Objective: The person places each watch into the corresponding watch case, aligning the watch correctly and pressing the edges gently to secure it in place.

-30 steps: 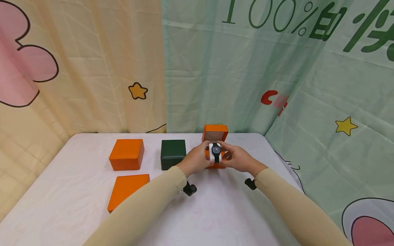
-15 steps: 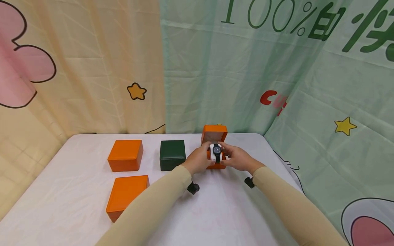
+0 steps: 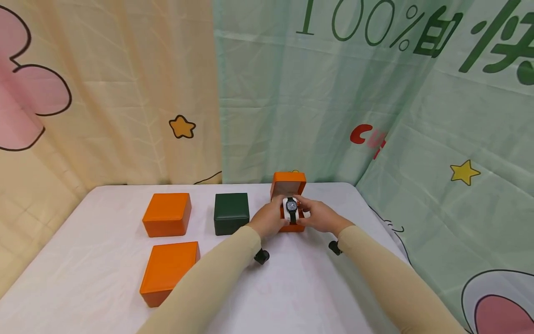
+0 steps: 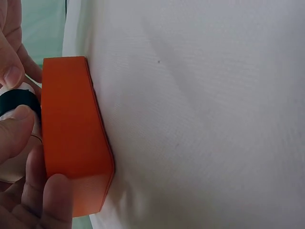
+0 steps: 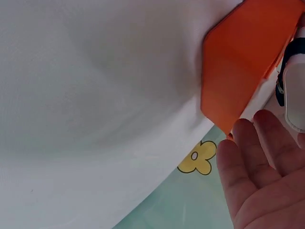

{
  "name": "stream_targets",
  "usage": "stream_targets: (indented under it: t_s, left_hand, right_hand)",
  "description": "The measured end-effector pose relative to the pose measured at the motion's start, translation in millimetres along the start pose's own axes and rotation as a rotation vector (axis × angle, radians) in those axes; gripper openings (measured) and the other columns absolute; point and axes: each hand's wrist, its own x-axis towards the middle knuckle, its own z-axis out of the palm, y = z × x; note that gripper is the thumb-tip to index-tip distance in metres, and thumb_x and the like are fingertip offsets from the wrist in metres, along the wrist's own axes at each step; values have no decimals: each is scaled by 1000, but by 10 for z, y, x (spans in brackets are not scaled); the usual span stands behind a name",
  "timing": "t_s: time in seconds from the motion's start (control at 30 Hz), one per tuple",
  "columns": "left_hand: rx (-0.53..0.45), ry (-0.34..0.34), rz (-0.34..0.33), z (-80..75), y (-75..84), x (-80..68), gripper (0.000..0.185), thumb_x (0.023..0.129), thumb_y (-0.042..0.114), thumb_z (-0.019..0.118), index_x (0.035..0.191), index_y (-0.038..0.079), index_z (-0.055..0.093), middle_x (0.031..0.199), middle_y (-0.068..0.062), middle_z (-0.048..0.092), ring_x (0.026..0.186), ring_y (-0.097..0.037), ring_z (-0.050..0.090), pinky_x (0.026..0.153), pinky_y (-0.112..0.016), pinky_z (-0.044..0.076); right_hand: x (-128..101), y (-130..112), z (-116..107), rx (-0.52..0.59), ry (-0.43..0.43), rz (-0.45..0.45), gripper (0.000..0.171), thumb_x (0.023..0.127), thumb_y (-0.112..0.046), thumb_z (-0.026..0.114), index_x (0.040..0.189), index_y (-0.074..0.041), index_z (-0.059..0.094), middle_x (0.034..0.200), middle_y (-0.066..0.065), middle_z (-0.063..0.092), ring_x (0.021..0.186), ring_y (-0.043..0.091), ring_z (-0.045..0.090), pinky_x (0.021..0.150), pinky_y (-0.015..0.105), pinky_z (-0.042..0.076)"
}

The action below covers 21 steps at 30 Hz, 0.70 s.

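Observation:
A watch (image 3: 291, 205) with a dark dial and dark strap is wrapped round a white cushion (image 3: 285, 214). Behind and below it stands an orange watch box (image 3: 293, 228) with its lid raised. My left hand (image 3: 267, 218) holds the cushion's left side, its thumb on the strap in the left wrist view, other fingers beside the box wall. From the right, my right hand (image 3: 322, 216) holds the cushion's other side. Several of its fingers (image 5: 238, 167) reach out past the box corner in the right wrist view. The box interior is mostly hidden.
Left of the hands sits a closed green box (image 3: 231, 214). Further left are two closed orange boxes, one at the back (image 3: 167, 215) and one nearer (image 3: 167, 269), partly covered by the left sleeve. A white cloth covers the table (image 3: 96, 264); curtains hang behind.
The watch and cushion tilt slightly differently between the hands and stay in front of the open box. The left forearm has shifted a little right, uncovering more of the nearer orange box.

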Motion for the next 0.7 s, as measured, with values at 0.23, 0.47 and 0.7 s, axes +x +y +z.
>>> stream_targets:
  t_s: [0.23,0.47,0.7]
  left_hand:
    - [25,-4,-4,40,-30,34,74,96,23,79,156,13,37,142,-12,65,123,-27,65,114,-45,49]
    - [11,7,-31,52,-16,28,75,96,22,80,156,14,36,144,-12,64,123,-28,65,115,-45,49]
    - [-16,15,-38,76,-29,42,74,95,21,80,156,17,38,142,-10,65,121,-26,64,113,-45,50]
  right_hand:
    - [43,22,34,-21,-8,7,81,95,-17,76,165,-26,36,136,10,69,120,25,65,99,41,56]
    - [56,24,55,-31,-20,52,87,96,-18,77,168,-24,30,136,14,70,124,27,67,104,45,56]
    - [60,34,47,-41,-21,48,88,95,-17,78,168,-23,30,137,14,71,124,27,67,102,44,57]
